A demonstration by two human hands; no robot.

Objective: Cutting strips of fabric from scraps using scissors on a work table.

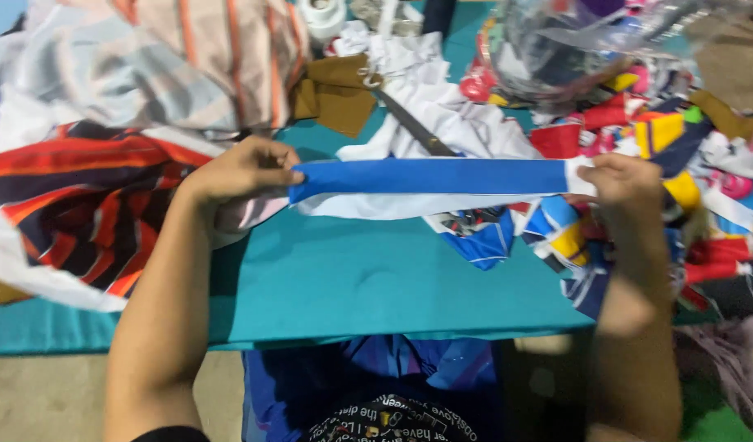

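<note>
Two hands stretch a blue and white fabric strip point(429, 184) level above the teal worktop point(352, 278), one at each end, so the cloth runs taut and flat with its blue band uppermost and a white edge showing beneath. The left hand point(244, 170) is closed on the strip's left end, fingers curled over the top and thumb pressing along the fold. The right hand point(626, 184) pinches the white right end, fingers closed round it. Holding both ends keeps the strip straight and clear of the clutter around it.

Behind the strip, dark scissors point(405, 115) lie on white cloth point(466, 123), beside a brown fabric piece point(339, 94). A red, black and white striped cloth point(74, 213) is heaped at the left, and a pile of many-coloured scraps point(663, 164) crowds the right, under a clear plastic bag point(556, 49).
</note>
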